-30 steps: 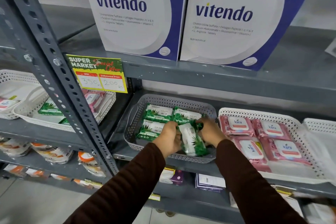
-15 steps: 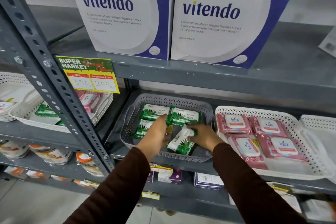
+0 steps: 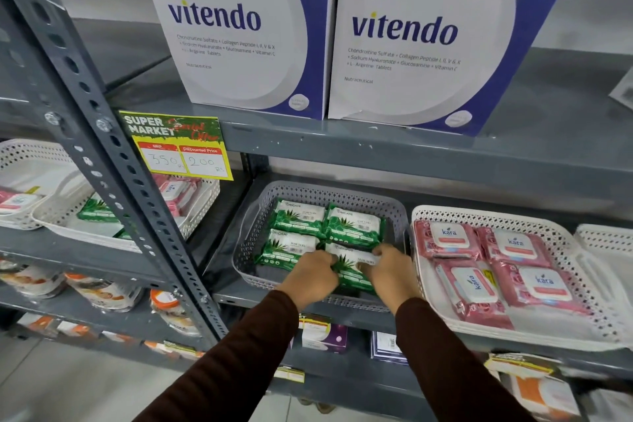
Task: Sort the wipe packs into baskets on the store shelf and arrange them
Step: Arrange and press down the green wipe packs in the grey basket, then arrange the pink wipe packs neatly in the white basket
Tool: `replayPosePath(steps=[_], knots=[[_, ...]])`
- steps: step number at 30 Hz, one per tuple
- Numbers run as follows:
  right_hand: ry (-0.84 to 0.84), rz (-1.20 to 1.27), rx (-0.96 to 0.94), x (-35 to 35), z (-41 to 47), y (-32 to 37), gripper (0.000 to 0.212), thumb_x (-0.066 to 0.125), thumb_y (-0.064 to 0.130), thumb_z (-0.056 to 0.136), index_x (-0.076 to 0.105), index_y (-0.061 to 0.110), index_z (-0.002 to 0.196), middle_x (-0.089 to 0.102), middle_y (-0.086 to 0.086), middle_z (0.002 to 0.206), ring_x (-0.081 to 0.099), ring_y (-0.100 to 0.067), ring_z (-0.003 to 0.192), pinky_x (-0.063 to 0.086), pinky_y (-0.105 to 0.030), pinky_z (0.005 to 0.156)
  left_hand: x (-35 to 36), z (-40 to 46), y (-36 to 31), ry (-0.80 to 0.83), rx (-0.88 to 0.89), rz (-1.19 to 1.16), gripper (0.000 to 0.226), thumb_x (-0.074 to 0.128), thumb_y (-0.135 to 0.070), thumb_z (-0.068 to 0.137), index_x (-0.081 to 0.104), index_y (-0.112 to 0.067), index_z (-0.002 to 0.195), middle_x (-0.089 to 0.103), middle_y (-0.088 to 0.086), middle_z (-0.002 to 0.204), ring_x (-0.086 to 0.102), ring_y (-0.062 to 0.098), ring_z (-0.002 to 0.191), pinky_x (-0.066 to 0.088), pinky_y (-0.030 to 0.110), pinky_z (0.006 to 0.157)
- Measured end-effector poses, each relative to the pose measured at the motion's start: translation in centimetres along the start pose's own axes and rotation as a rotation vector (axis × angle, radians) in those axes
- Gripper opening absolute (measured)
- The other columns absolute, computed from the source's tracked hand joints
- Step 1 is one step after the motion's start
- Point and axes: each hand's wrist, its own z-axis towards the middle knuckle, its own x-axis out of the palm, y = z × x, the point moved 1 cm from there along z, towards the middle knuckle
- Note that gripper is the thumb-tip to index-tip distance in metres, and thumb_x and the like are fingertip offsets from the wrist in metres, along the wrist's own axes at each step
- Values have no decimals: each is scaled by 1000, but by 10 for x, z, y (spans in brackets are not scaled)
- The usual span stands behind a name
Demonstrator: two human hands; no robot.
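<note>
A grey perforated basket (image 3: 251, 236) on the middle shelf holds several green aloe wipe packs. Three of them (image 3: 298, 219) lie flat face up. The front-right green pack (image 3: 354, 264) lies flat between my hands. My left hand (image 3: 310, 279) grips its left edge and my right hand (image 3: 388, 271) grips its right edge. To the right, a white basket (image 3: 561, 243) holds several pink Kara wipe packs (image 3: 448, 238) laid face up.
Two large Vitendo boxes (image 3: 239, 27) stand on the shelf above. A grey upright post (image 3: 102, 161) with a yellow price tag (image 3: 178, 147) stands left of the grey basket. White baskets (image 3: 51, 216) with mixed pink and green packs sit at left. Another white basket (image 3: 606, 243) sits far right.
The green pack stood tilted on its edge between my hands; now it lies flat, face up, in the basket's front right, with both hands on its ends.
</note>
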Motion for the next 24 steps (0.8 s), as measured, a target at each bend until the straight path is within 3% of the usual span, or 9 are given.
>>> replayPosePath(steps=[5, 9, 12, 14, 16, 18, 19, 21, 24], knots=[[-37, 52, 7, -1, 3, 7, 35, 69, 25, 89, 65, 11, 121, 70, -17, 120, 66, -31, 109, 49, -32, 90, 0, 7, -5, -26, 3, 35, 39, 47, -2, 93, 58, -6, 129, 59, 11, 104, 60, 15, 72, 50, 23, 56], [65, 101, 28, -8, 8, 5, 35, 69, 18, 88, 66, 9, 121, 70, -15, 119, 67, -28, 104, 51, -27, 86, 2, 9, -4, -40, 20, 65, 36, 49, -7, 94, 57, -8, 129, 59, 12, 110, 57, 11, 69, 44, 15, 49], [105, 226, -4, -22, 5, -7, 28, 62, 9, 90, 67, 7, 117, 72, -12, 111, 67, -24, 93, 51, -24, 79, 6, 5, -14, -105, 20, 106, 28, 51, -13, 96, 62, -9, 121, 63, 9, 98, 61, 16, 69, 51, 22, 54], [33, 412, -5, -42, -3, -24, 25, 59, 5, 90, 72, 12, 110, 73, -4, 103, 68, -17, 88, 55, -21, 77, 14, 2, -33, -199, 116, 56, 27, 48, -11, 97, 62, -9, 121, 66, 10, 84, 57, 11, 55, 45, 19, 47], [-46, 642, 94, -66, -9, -49, 25, 60, 4, 89, 77, 22, 94, 76, -3, 98, 70, -19, 89, 58, -34, 86, 27, -3, -60, -266, 203, -158, 30, 48, -6, 96, 66, -11, 119, 67, 15, 74, 47, 4, 43, 38, 14, 44], [-101, 797, 212, -94, -12, -76, 27, 60, 1, 88, 77, 22, 85, 78, -8, 95, 72, -27, 90, 57, -45, 90, 45, -3, -91, -185, 92, -619, 27, 49, 1, 94, 72, -8, 105, 71, 18, 87, 59, 7, 62, 51, 20, 63], [-131, 786, 231, -108, -13, -88, 26, 60, 1, 88, 78, 19, 85, 78, -7, 92, 73, -28, 87, 58, -42, 86, 57, -1, -106, -92, -25, -888, 23, 49, 1, 94, 71, -5, 98, 70, 16, 88, 61, 15, 71, 53, 27, 71], [-156, 714, 236, -136, -13, -107, 21, 57, 4, 90, 76, 11, 88, 74, 3, 74, 66, -14, 66, 52, -26, 63, 82, 6, -132, 65, -254, -1194, 16, 48, -6, 97, 60, -7, 86, 56, 7, 75, 50, 18, 64, 46, 28, 63], [-48, 624, 307, -158, -6, -133, 23, 55, 9, 94, 62, 7, 72, 58, 9, 42, 52, -7, 40, 45, -21, 42, 112, 17, -156, 91, -393, -1180, 29, 47, -21, 98, 47, -17, 69, 33, 1, 61, 25, 15, 51, 26, 27, 53]])
